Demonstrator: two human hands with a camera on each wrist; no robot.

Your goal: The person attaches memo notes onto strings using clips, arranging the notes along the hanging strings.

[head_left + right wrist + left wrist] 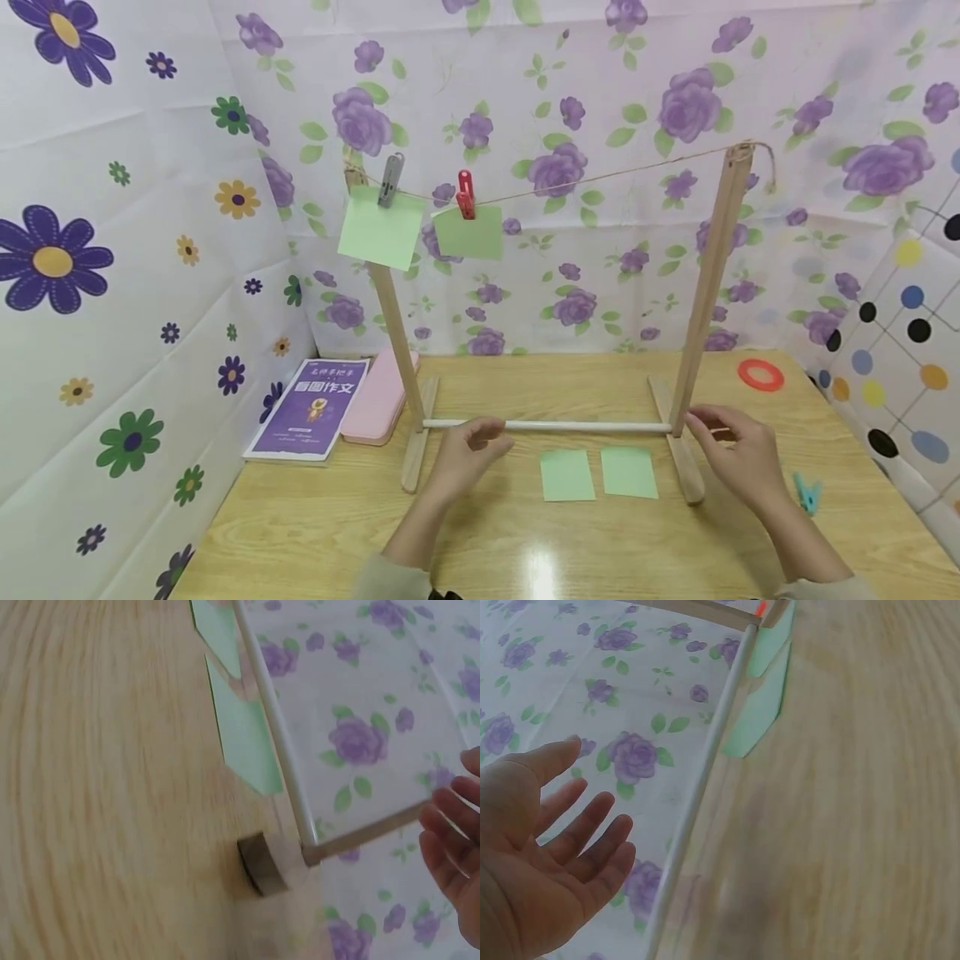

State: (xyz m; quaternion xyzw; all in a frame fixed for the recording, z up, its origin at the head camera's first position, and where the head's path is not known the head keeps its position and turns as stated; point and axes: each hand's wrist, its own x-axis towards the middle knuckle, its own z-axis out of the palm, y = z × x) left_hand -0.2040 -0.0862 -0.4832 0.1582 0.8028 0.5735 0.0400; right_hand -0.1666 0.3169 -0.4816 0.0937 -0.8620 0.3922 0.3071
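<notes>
the wooden stand [708, 283] stands upright on the table [480, 533], its white rod [585, 426] low between the posts. i have the left hand [471, 454] near the rod's left end, released, fingers loosely bent; the right hand [738, 454] is beside the right post, also grasping nothing, though i can't tell whether it touches. two green notes [567, 476] lie between my hands. above, a gray clip [390, 181] and a red clip [466, 198] sit on the string [607, 176], each with a green sheet.

Left hand [559, 862], fingers parted, backed by flowered cloth [634, 759], white rod [697, 795] seen apart, green papers [759, 711] laid on table [862, 810]
</notes>
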